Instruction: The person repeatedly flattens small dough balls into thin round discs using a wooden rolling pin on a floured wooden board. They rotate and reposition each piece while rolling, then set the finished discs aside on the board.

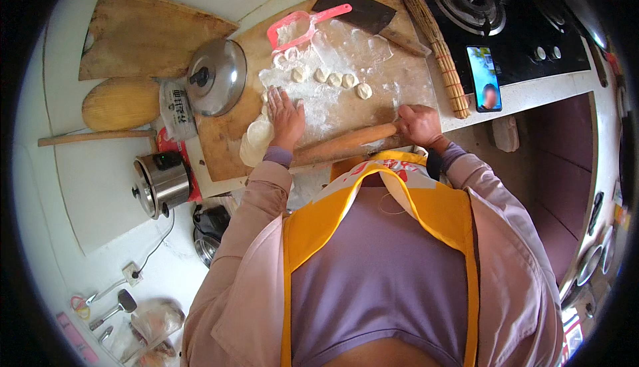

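My left hand [286,120] lies palm down, fingers spread, on the floured wooden board [222,142], beside rolled dough rounds [257,141] at its left; whatever is beneath the palm is hidden. My right hand [419,125] is closed around the right end of a wooden rolling pin [349,140], which lies slantwise along the board's near edge. Several small dough pieces [334,79] sit in the white flour [319,102] beyond my hands. A pink plastic scoop [294,30] holding flour rests at the back, against a cleaver [354,10] with a wooden handle.
A metal pot lid [218,77] stands at the board's left, near a packet [177,110] and an electric cooker [164,182]. At the right lie a bundled-straw brush [434,42] and a phone [484,78] beside the gas stove [509,22]. Another wooden board [150,37] is behind.
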Tool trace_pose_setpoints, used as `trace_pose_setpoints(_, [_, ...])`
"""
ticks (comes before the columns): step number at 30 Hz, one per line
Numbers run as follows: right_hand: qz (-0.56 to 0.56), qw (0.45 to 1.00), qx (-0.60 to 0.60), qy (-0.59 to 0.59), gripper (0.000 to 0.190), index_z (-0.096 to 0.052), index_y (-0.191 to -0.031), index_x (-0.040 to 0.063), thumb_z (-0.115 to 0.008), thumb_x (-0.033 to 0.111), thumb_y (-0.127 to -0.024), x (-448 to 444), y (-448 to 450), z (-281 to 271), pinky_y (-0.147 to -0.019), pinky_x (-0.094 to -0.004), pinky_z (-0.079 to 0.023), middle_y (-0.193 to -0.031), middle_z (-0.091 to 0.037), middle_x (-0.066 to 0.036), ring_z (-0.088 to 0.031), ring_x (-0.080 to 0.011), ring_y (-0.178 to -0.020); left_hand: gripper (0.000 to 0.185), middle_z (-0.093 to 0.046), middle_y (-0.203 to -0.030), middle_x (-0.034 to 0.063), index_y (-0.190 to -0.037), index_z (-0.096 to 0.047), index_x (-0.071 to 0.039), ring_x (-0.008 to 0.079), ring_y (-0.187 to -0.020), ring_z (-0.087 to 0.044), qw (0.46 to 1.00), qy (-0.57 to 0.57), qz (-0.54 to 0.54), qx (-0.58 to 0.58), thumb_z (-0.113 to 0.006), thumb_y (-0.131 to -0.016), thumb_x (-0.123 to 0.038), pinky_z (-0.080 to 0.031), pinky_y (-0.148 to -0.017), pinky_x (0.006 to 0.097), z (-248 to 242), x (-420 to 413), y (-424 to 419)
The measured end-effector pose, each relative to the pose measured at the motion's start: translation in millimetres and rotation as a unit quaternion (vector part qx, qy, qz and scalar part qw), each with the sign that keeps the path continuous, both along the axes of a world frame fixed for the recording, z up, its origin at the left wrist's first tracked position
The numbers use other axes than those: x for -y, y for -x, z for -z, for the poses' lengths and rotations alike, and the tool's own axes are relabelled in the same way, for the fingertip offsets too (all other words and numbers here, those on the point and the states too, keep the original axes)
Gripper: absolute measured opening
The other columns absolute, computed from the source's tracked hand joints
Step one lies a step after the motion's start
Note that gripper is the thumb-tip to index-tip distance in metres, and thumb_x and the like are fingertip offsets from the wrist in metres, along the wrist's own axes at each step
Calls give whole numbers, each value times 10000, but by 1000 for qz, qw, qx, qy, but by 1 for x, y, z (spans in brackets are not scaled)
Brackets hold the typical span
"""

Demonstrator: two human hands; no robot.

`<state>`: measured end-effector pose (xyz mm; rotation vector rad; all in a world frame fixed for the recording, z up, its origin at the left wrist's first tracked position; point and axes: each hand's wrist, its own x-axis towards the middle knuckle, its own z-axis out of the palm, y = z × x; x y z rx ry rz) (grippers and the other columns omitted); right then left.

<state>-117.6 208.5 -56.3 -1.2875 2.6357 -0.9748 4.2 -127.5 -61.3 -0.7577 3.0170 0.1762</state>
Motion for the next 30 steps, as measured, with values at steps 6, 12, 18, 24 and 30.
trace_pose_setpoints(6, [-3, 1000, -8, -1, 149, -505, -741, 92, -593, 212, -741, 2, 0, -2, -530, -432, -464, -634, -568, -123, -580, -321, -596, 761, -76, -1489, 272, -1397, -167, 103, 393, -1389, -57, 999, -32, -27, 32, -469, -892, -380, -40, -1126, 463, -4, 2, 10])
trace_pose_setpoints(12, [-7, 1000, -8, -8, 144, -503, -758, 94, -585, 212, -749, 0, 0, 0, -536, -428, -468, -645, -576, -122, -589, -317, -609, 720, -82, -1480, 294, -1396, -149, 110, 388, -1393, -52, 970, -219, -68, -75, -426, -923, -357, -46, -1127, 461, -5, -25, 30])
trace_pose_setpoints(18, [-17, 1000, -17, 9, 157, -504, -778, 93, -590, 219, -746, -2, 0, 9, -528, -430, -468, -647, -578, -119, -586, -322, -596, 643, -252, -1428, 301, -1393, -226, 69, 418, -1351, -199, 967, -168, -62, -179, -467, -909, -279, -108, -1118, 469, 2, 3, 33])
trace_pose_setpoints(24, [1, 999, -33, 42, 150, -498, -735, 109, -576, 238, -737, -1, 0, 15, -481, -438, -455, -562, -551, -102, -570, -313, -535, 633, -353, -1349, 329, -1385, -197, 95, 412, -1243, -386, 996, -30, -75, 27, -484, -891, -178, -298, -1050, 425, 2, 60, 5])
trace_pose_setpoints(30, [6, 1000, 5, -24, 168, -526, -755, 106, -566, 270, -754, -3, -1, 3, -547, -433, -484, -655, -596, -99, -598, -312, -613, 757, -124, -1473, 295, -1389, -167, 122, 359, -1392, -111, 989, -9, -124, 76, -404, -915, -418, -104, -1124, 436, 0, 35, 15])
